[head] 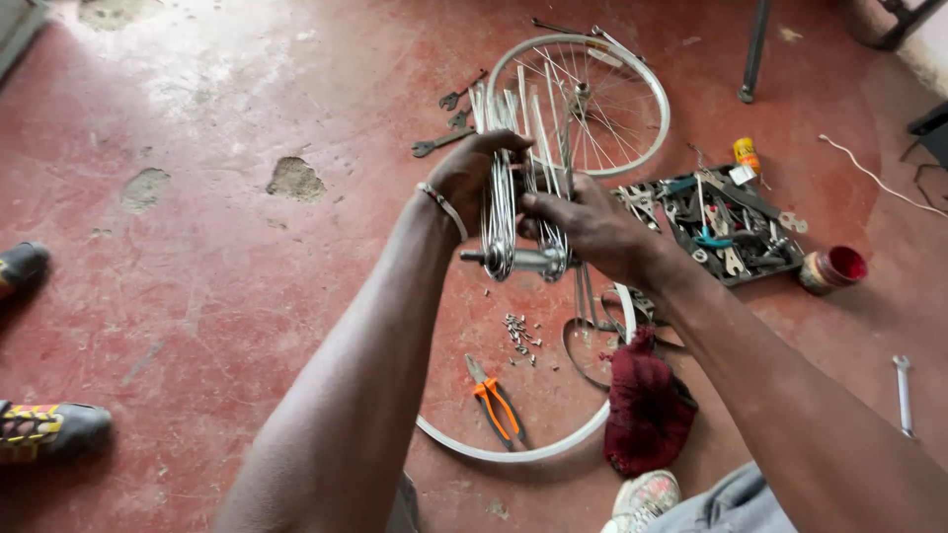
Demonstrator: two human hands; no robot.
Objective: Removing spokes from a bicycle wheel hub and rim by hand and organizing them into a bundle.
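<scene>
The left hand [472,173] and right hand [583,225] held a wheel hub [523,261] up over the red floor [227,276], above a bare rim [523,449]. The left fingers were wrapped around the bundle of spokes [513,138]; the right pinched a few spokes just above the hub. The hub's axle lay level, left to right, and the spokes pointed up and away. It looked light but rattly: thin steel spokes would spring and slip loose, so the firmest hold was probably the hub body. Pliers [494,397] lay near, a spoked wheel [583,104] and tool tray [726,227] farther off.
</scene>
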